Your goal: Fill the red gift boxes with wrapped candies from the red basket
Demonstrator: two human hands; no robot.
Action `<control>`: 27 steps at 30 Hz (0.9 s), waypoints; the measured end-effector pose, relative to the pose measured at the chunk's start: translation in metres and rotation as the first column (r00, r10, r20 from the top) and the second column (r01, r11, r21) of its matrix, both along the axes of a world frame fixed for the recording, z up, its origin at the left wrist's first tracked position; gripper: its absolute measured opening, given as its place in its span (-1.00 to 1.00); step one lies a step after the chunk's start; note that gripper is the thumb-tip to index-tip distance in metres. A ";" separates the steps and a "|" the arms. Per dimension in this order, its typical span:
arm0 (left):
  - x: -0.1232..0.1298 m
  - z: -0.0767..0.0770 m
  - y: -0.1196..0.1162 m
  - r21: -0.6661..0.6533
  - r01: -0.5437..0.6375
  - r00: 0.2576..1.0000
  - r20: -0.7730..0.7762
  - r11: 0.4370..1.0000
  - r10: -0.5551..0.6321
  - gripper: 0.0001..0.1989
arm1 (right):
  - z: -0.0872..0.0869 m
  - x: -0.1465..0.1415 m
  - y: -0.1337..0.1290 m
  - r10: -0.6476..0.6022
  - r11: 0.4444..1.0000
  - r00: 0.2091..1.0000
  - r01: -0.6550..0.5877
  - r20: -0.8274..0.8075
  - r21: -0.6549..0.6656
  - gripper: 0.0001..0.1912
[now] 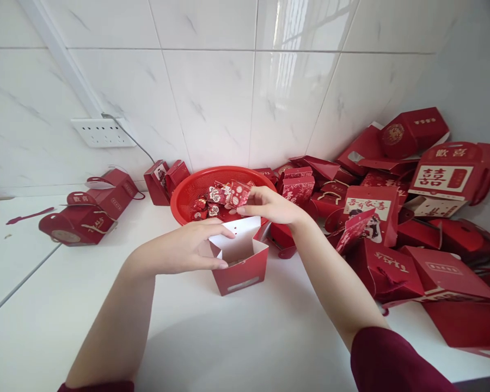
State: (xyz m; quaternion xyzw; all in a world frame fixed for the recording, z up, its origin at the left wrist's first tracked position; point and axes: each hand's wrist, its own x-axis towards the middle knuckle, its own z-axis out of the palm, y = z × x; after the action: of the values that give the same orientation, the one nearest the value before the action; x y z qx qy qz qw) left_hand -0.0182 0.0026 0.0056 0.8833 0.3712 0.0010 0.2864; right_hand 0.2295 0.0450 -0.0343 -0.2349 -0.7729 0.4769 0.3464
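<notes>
My left hand (182, 247) grips the left side of a red paper gift box (247, 270), thumb and fingers at its open top. The box stands upright on the white table, its white inner flap raised at the back. Just behind it is a round red plastic basket (180, 204) with small red wrapped candies (213, 210) in it. My right hand (271, 205) is over the basket's right part, its fingers closed on a red patterned candy packet (239, 194). The hand partly covers the basket's right side.
Many red gift boxes (392, 267) are heaped on the right. More boxes (84, 218) lie at the left, and two small ones (165, 182) stand beside the basket. A red ribbon-like strip (30, 215) lies far left. A socket strip (102, 133) is on the tiled wall.
</notes>
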 end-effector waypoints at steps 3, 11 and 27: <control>0.009 -0.005 0.003 -0.067 0.020 0.998 0.055 0.998 -0.017 -0.53 | -0.002 0.007 -0.022 0.015 0.999 0.993 -0.020 -0.115 -0.045 -0.75; 0.012 -0.008 0.009 -0.027 0.053 0.997 0.061 0.998 -0.051 -0.61 | 0.009 0.019 -0.049 -0.042 0.961 0.941 -0.053 0.335 0.270 -0.63; 0.001 0.005 -0.001 0.193 0.033 0.988 0.142 0.981 -0.061 -0.72 | 0.015 0.029 -0.084 -0.202 0.962 0.767 0.037 0.609 0.272 -0.67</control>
State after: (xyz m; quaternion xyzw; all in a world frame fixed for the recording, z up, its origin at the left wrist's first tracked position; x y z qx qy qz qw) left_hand -0.0170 0.0020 0.0109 0.9126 0.3261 0.0948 0.2276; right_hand 0.2589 -0.0392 -0.0198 -0.3855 -0.8800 0.2485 0.1234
